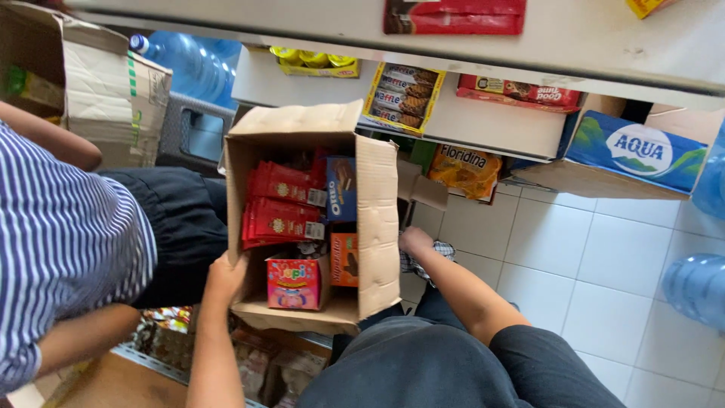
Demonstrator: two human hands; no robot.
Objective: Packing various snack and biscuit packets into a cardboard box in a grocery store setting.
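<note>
The open brown cardboard box [377, 219] sat just in front of the person, its flaps folded outward so that the goods inside lay in plain sight from above. The left hand [225, 273] was wrapped over the box's left wall near the lower corner, fingers curled on the rim, apparently steadying that side. The right hand [414, 240] lay against the outside of the right flap, partly hidden behind the cardboard; whether its fingers were spread or curled I cannot tell. With one hand on each side, the box seemed braced between them rather than resting free.

Inside, flat red snack packets [278, 202] were stacked on edge along the left, packed tight so they stood without tipping. A blue biscuit carton [341, 189] stood upright beside them, an orange carton [344, 260] below it, and a pink square box [294, 284] filled the near corner.

A second person in a blue-and-white striped shirt [64, 249] stood close at the left, an arm hanging near the box. White shelves [483, 121] beyond carried a tray of wafer packs [402, 97], and a big blue water bottle [189, 64] stood behind. The white tiled floor [596, 279] stretched to the right.
</note>
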